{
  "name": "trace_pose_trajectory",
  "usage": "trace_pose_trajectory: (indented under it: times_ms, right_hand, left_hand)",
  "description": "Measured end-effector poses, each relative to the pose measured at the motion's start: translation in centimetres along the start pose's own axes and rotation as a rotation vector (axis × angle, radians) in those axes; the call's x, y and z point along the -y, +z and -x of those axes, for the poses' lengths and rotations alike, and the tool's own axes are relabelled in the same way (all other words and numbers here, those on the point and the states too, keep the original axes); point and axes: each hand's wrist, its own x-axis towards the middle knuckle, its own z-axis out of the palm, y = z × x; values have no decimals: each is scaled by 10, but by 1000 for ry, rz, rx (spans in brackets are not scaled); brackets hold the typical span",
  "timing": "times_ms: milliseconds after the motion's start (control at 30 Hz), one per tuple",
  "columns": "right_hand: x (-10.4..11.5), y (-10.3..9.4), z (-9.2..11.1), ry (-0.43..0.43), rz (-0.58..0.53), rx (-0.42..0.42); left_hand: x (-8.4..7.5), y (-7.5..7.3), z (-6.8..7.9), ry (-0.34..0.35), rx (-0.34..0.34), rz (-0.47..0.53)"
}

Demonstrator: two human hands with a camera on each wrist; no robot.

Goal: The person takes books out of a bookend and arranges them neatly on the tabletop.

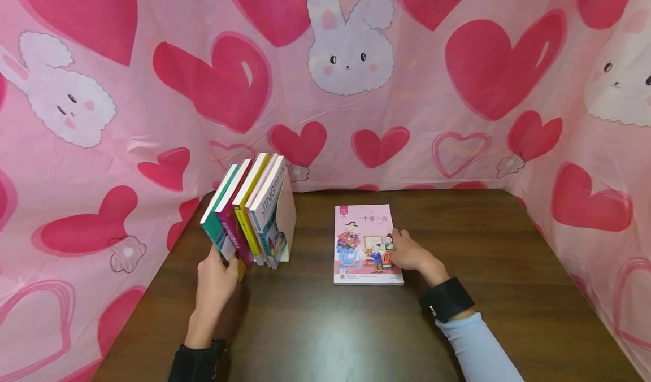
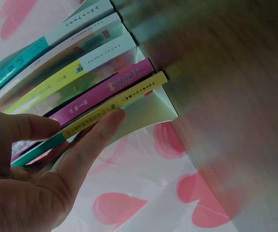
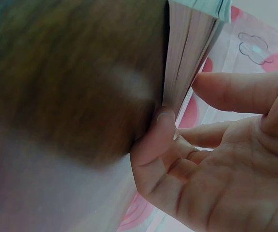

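Several books stand leaning in a pale book holder (image 1: 286,218) on the left of the table. My left hand (image 1: 216,280) pinches the outermost book (image 2: 88,121), which has a yellow and green spine and a teal cover, between thumb and finger low on its spine. Beside it is a magenta-spined book (image 2: 105,92), then a lime-spined book (image 2: 47,89). Right of centre, a pink book (image 1: 362,252) with cartoon figures lies cover up. My right hand (image 1: 411,252) grips its right edge, with a fingertip (image 3: 165,118) against the page edge in the right wrist view.
The brown wooden table (image 1: 315,320) carries the holder and the pink book. A pink cloth (image 1: 351,127) with hearts and rabbits hangs behind and along both sides. Black bands (image 1: 447,300) circle both wrists.
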Motion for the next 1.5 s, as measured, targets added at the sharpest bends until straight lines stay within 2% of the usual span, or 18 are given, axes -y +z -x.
trace_pose_trajectory:
  times_ms: [233, 433, 500, 767, 967, 1233, 1500]
  right_hand:
    - [0, -1, -1, 1, 10, 0]
    - [0, -1, -1, 0, 11, -6]
    - [0, 0, -2, -5, 15, -7]
    - [0, 0, -2, 0, 5, -3]
    - [1, -1, -1, 1, 3, -6]
    - [-1, 1, -2, 8, 7, -9]
    - [-4, 3, -2, 8, -1, -11]
  left_hand:
    - [0, -3, 4, -23, -11, 2]
    - [6, -2, -5, 32, -95, 71]
    - [7, -2, -8, 44, -105, 93]
    - [8, -3, -12, 20, -26, 114]
    - [10, -2, -12, 6, -18, 85]
    - [11, -3, -8, 17, 6, 102]
    - [10, -2, -1, 17, -15, 111]
